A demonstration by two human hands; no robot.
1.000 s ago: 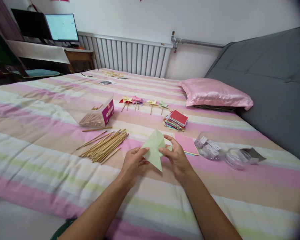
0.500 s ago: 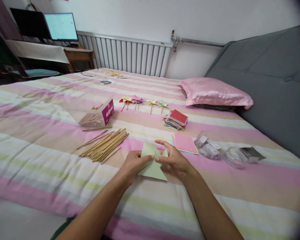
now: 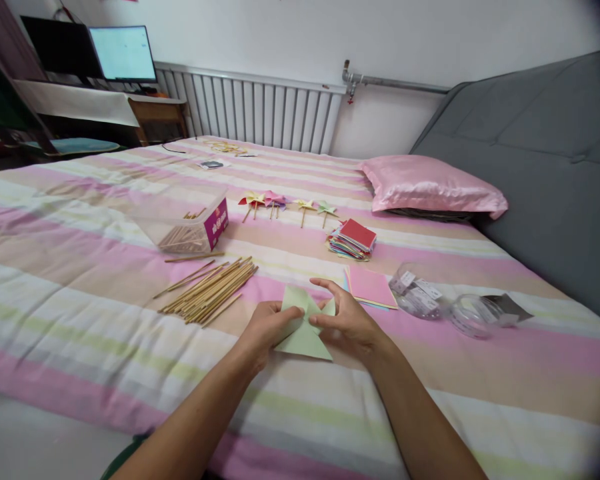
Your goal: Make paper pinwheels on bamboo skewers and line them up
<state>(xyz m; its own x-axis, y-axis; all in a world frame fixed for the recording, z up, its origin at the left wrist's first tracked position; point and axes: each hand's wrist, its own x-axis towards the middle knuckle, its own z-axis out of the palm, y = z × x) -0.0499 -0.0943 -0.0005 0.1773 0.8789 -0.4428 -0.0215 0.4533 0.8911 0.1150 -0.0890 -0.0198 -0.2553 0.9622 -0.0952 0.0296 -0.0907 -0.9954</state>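
A pink satin pillow [image 3: 433, 183] is seen just beside a grey padded headboard [image 3: 535, 140]. A ribbed radiator [image 3: 253, 110] is mounted along the white wall [image 3: 260, 33]; to its right, a pipe [image 3: 405, 85] with a red-handled valve [image 3: 351, 95] is noted. At far left, a dark monitor [image 3: 60, 50] and a lit monitor [image 3: 123, 53] are supported by a desk [image 3: 80, 103], near which a green-backed chair [image 3: 3, 100] is placed.

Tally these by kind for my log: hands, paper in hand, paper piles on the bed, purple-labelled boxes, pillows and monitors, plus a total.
Hands: 2, left hand and right hand
Paper in hand: 1, light green paper
Paper piles: 2, red-topped pile and pink-topped pile
Purple-labelled boxes: 1, clear box
Pillows: 1, pink pillow
Monitors: 2, dark monitor and lit monitor
Total: 9
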